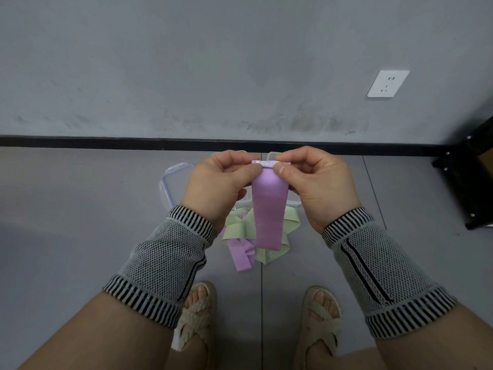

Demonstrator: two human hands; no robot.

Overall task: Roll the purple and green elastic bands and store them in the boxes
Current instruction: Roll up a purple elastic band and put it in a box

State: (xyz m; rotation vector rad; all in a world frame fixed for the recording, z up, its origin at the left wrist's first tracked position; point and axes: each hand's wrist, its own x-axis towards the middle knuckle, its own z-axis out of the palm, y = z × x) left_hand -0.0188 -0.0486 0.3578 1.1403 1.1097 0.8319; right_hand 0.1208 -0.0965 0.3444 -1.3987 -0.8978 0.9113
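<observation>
A single view is given, taken from a wide-angle camera worn on the head and aimed forward and steeply down. The floor point(80, 209) is seen from standing height, with both feet at the near edge and the forearms entering from the lower corners. The left hand point(216, 182) and right hand point(317, 182) are framed close, near the middle, with a purple band point(269, 209) between them. At the far side, the wall point(186, 62) and its socket point(388, 83) are taken in, the baseboard line being bowed slightly by the lens. No second view is supplied, so nothing is shared.
</observation>
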